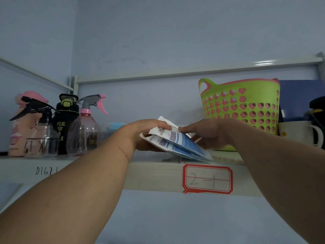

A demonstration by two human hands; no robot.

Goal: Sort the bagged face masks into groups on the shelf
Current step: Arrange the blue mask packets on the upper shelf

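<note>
A small stack of blue-and-white bagged face masks hangs tilted just above the shelf, near its front edge. My left hand grips the stack's left end, thumb on top and fingers underneath. My right hand reaches in from the right; its thumb touches the top bag's upper edge and its fingers curl behind the stack's right side. How many bags are in the stack is hard to tell. A light blue item lies farther back on the shelf, partly hidden by my left hand.
Spray bottles and a black drink bottle crowd the shelf's left end. A green-and-pink heart-holed basket stands right behind my right hand, with a white mug beside it. A red-framed label marks the shelf front.
</note>
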